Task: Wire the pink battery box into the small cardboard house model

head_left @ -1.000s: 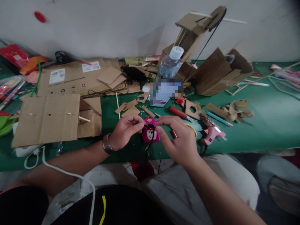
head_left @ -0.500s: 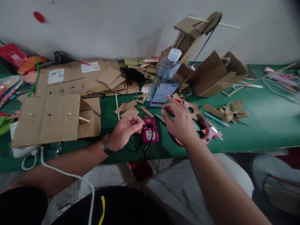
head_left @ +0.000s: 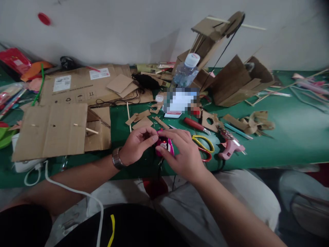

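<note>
A magenta power socket block [head_left: 168, 149] with a white face and a glowing red light lies on the green table. Black cords run down from it toward the table's front edge. My left hand [head_left: 138, 145], a watch on its wrist, is at the block's left edge with thumb and fingertips pinched together; whatever is between them is too small to name. Over the block's right side is my right hand [head_left: 186, 154], partly covering it. Its fingers reach left along the top and its thumb is apart below; nothing shows in its grasp.
Scissors [head_left: 205, 147], a red-handled cutter [head_left: 194, 124] and a pink glue gun [head_left: 231, 144] lie to the right. Behind stand a phone [head_left: 173, 115], a bottle [head_left: 185, 73] and a cardboard structure [head_left: 228, 84]. A cardboard box [head_left: 51, 133] stands left; a white cable [head_left: 84, 193] crosses my left forearm.
My right hand has moved from near the phone down and left to the socket block, uncovering the scissors and cutter. My left hand has stayed almost in place.
</note>
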### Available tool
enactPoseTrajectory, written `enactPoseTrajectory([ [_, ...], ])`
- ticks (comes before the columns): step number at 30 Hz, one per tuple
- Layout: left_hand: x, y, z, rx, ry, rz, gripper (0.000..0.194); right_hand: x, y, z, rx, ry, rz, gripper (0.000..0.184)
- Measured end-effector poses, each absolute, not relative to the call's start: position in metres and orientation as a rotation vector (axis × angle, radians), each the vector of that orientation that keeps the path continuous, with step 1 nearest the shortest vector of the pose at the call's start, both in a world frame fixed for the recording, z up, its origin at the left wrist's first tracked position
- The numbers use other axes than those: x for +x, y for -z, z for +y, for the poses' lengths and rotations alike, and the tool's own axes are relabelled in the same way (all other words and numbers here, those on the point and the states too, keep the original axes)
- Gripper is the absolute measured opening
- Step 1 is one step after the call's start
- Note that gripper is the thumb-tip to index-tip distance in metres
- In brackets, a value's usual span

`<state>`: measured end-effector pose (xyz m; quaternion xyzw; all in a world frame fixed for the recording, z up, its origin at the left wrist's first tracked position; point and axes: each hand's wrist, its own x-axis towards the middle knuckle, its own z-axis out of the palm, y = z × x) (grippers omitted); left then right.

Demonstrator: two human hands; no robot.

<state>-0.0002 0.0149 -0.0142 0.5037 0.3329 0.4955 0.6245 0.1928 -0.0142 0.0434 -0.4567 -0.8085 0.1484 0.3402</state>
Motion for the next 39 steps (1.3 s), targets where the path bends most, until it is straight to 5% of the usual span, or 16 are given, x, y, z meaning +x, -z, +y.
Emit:
enactPoseTrajectory([
  [27, -0.0021, 0.0137, 0.015, 1.04, -1.095, 0.724, 0.029, 0.196, -0.0433, -0.0143, -1.139, -0.295, -1.984, 0.006],
  [39, -0.0022, 0.0169, 0.0142, 1.066, -1.096, 0.716, 0.026, 0.1946, -0.0391, -0.0176, -1.161, -0.315, -1.984, 0.013],
])
